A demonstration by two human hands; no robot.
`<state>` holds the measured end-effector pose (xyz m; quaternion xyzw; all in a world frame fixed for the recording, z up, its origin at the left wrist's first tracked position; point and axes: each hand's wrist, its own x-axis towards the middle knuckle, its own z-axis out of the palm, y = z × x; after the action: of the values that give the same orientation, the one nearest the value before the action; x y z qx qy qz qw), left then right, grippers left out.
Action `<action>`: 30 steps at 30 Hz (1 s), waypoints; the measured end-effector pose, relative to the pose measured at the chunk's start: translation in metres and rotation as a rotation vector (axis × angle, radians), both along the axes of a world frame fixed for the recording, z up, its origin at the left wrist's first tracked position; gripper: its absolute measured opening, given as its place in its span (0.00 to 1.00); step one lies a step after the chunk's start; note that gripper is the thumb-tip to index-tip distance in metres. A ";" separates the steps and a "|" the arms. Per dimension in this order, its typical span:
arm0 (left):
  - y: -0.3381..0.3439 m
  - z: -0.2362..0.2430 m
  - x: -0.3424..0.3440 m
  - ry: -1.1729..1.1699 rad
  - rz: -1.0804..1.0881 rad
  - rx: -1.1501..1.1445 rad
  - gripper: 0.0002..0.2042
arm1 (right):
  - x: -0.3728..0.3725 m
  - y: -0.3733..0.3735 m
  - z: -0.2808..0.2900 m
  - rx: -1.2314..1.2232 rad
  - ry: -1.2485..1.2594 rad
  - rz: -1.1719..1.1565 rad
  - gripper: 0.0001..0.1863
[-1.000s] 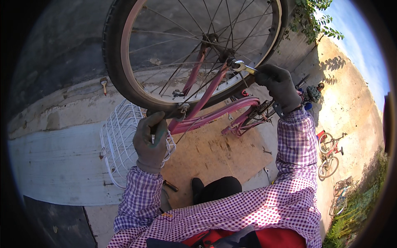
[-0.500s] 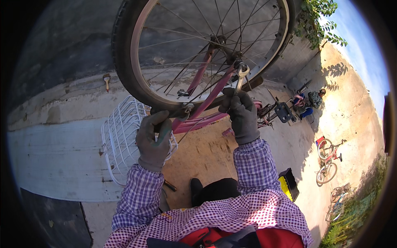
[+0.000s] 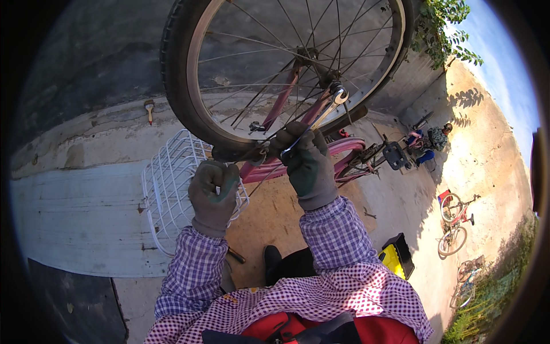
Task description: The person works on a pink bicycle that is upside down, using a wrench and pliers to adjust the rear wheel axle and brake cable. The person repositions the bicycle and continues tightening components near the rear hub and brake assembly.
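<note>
A pink bicycle stands upside down before me, its black-tyred wheel (image 3: 197,109) in the air. My right hand (image 3: 312,172), in a grey glove, grips a silver wrench (image 3: 326,114). The wrench's far head meets the axle end at the wheel hub (image 3: 329,79), and its handle slants down to the left along the pink fork (image 3: 317,109). My left hand (image 3: 213,195), gloved too, is curled closed just below the tyre, beside the white wire basket (image 3: 172,183). Whatever lies between its fingers is hidden.
A paintbrush (image 3: 149,112) lies by the wall at left. Near my right forearm sits a black and yellow box (image 3: 397,256); a dark-handled tool (image 3: 236,255) lies by my left one. At far right are a person (image 3: 438,137) and a parked red bicycle (image 3: 452,223).
My right hand has swung left and down, turning the wrench from nearly upright to slanted. My left fingers have curled in tighter. The wheel appears slightly further right in view.
</note>
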<state>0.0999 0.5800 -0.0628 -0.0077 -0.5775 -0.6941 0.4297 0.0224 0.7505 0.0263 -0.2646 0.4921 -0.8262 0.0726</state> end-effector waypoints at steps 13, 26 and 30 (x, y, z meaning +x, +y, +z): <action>-0.002 0.005 0.003 -0.037 0.084 0.052 0.19 | 0.028 0.027 0.043 0.285 -0.095 -0.031 0.21; -0.001 0.009 0.000 -0.112 0.065 0.029 0.20 | 0.016 0.118 0.087 0.815 0.262 -0.429 0.17; 0.000 0.009 -0.002 -0.093 0.072 -0.016 0.20 | 0.003 0.139 0.124 1.151 0.718 -0.754 0.14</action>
<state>0.0979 0.5802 -0.0536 0.0419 -0.6021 -0.6732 0.4272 0.0258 0.8891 0.1499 -0.2513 0.8940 -0.2730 -0.2512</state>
